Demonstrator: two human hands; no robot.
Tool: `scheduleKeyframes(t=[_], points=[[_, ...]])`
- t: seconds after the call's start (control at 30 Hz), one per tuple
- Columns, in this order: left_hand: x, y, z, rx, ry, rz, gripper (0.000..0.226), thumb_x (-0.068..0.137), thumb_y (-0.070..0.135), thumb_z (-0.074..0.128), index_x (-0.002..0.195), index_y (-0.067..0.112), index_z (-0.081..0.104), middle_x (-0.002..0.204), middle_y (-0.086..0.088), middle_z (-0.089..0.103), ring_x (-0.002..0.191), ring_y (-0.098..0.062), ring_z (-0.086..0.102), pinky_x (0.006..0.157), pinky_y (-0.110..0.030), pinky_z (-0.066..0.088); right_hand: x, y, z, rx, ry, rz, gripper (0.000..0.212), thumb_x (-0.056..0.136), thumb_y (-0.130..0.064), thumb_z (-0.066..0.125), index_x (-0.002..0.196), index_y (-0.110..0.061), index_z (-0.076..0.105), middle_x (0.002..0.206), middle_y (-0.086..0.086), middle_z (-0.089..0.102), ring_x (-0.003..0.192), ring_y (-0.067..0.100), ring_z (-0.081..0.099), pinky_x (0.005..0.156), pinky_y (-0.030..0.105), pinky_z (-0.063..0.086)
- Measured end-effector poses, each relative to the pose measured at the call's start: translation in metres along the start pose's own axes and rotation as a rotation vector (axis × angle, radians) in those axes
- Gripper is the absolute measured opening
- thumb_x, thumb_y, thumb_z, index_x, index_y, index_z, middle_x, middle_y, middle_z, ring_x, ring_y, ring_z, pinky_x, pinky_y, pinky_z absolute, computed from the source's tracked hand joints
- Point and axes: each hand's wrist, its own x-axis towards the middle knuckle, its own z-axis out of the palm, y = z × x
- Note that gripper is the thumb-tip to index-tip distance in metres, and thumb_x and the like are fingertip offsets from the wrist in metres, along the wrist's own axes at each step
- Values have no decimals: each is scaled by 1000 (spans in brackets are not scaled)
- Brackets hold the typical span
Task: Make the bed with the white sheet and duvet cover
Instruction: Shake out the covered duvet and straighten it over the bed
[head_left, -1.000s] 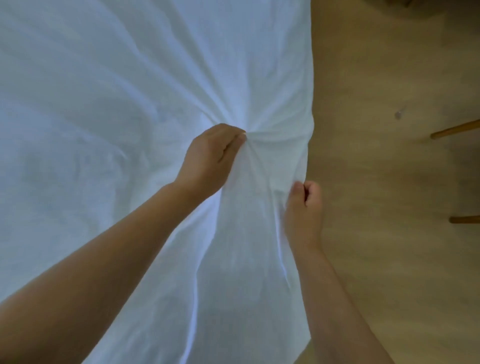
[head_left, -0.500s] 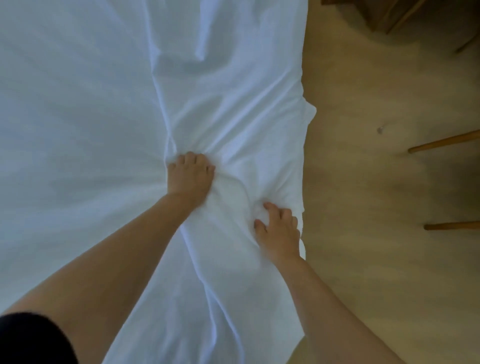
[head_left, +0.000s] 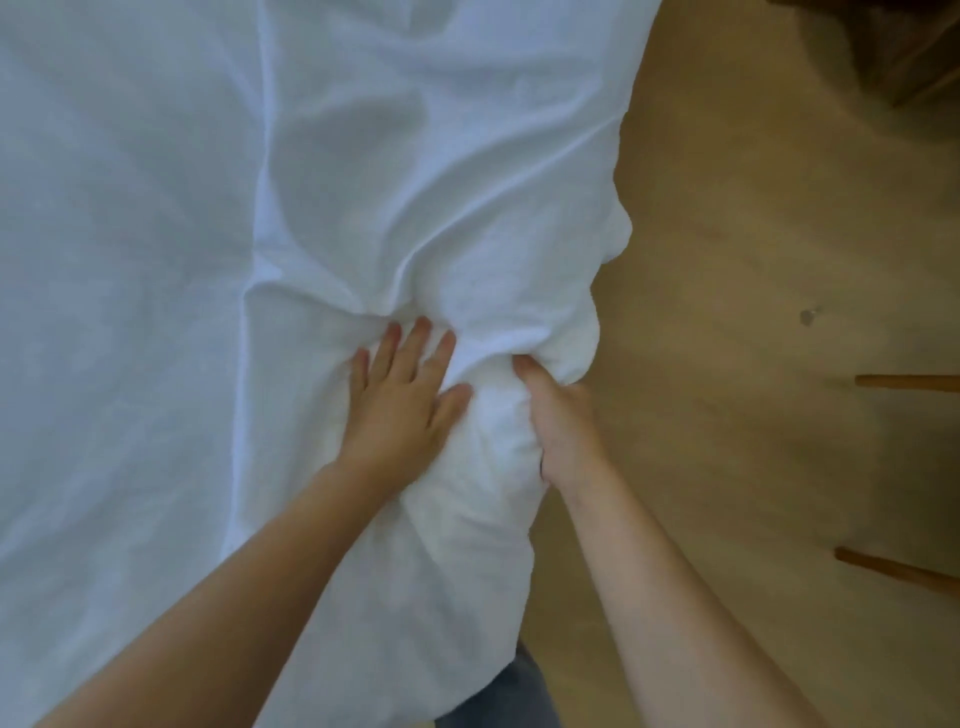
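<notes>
Flat and spread, left hand presses the white cloth, which covers the left and centre of view; right hand grips a bunched fold at its edge beside the floor. Creases radiate from both hands: spreading appears done, smoothing and tucking left.

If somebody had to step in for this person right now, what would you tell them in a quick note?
Left hand: flat, fingers straight, pressing the white cloth down near its floor-side edge.
Right hand: grips a bunched wad of the cloth at that edge, next to the floor.
Done: the cloth is spread out wide.
Left: creases fan out from the hands, so smooth them and settle the bunched edge. I cannot tell whether it is the sheet or the duvet cover.
</notes>
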Motion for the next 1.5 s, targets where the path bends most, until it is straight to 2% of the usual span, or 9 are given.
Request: scheduleKeyframes(t=[0.1, 0.23, 0.37, 0.5, 0.67, 1.0, 1.1, 1.27, 1.5], points=[[-15, 23, -5, -40, 279, 138, 62, 86, 53, 35, 140, 24, 45, 149, -3, 35, 140, -27, 24, 112, -45, 10, -27, 11, -35, 314, 63, -17, 8, 81, -8, 70, 87, -13, 70, 81, 3, 74, 74, 19, 71, 62, 28, 57], [-17, 14, 33, 312, -88, 157, 50, 86, 46, 36, 125, 28, 61, 140, -8, 50, 131, -32, 44, 109, -45, 17, 7, 48, -35, 189, 141, 115, 11, 80, -11, 73, 87, -15, 66, 81, -2, 69, 77, 18, 67, 60, 23, 53], [11, 15, 37, 312, -279, 11, 44, 101, 41, 29, 145, 37, 33, 160, 5, -4, 147, -20, -9, 113, -39, -12, 60, 35, -20, -130, -4, 102, 33, 79, -3, 68, 109, -13, 58, 107, 8, 64, 90, 20, 58, 74, 27, 46], [13, 29, 10, 240, -352, -64, 41, 100, 46, 29, 135, 37, 49, 159, 11, 9, 146, -14, -1, 115, -38, -3, 61, -1, -37, -177, -87, 54, 40, 82, 0, 56, 113, -20, 42, 99, -4, 54, 87, 14, 53, 70, 27, 42], [68, 71, -47, 108, 55, -81, 42, 92, 49, 45, 118, 20, 61, 120, -4, 60, 113, -27, 51, 92, -37, 37, 73, -62, -53, -169, -26, -138, 45, 87, -10, 55, 128, -18, 38, 106, -3, 51, 82, 3, 50, 65, 21, 41], [267, 137, -92, 73, 149, -15, 70, 94, 56, 36, 151, 25, 10, 158, -4, 13, 144, -25, 11, 112, -44, 16, 164, -243, -23, -146, 96, -334, 32, 97, -35, 48, 117, -10, 52, 107, 1, 60, 93, 15, 59, 80, 28, 47], [308, 140, -91, 84, 155, -115, 62, 93, 54, 41, 140, 15, 33, 140, -11, 36, 126, -30, 33, 99, -39, 28, 197, -269, -15, -254, 161, -313, 22, 94, -35, 53, 92, -13, 52, 93, 5, 60, 89, 23, 60, 83, 35, 47], [337, 123, -69, 111, 229, 93, 39, 90, 35, 36, 79, 7, 60, 79, -12, 61, 75, -32, 58, 71, -38, 40, 211, -278, -29, -583, 274, -435, 41, 94, -26, 56, 62, -17, 33, 59, -4, 39, 54, 10, 37, 59, 29, 25], [331, 123, -71, 100, 441, 277, 30, 83, 34, 43, 86, 8, 59, 83, -12, 60, 77, -31, 54, 70, -37, 35, 193, -288, -51, -669, 192, -539, 47, 93, -22, 57, 57, -18, 27, 52, -4, 30, 50, 10, 26, 50, 27, 21]])
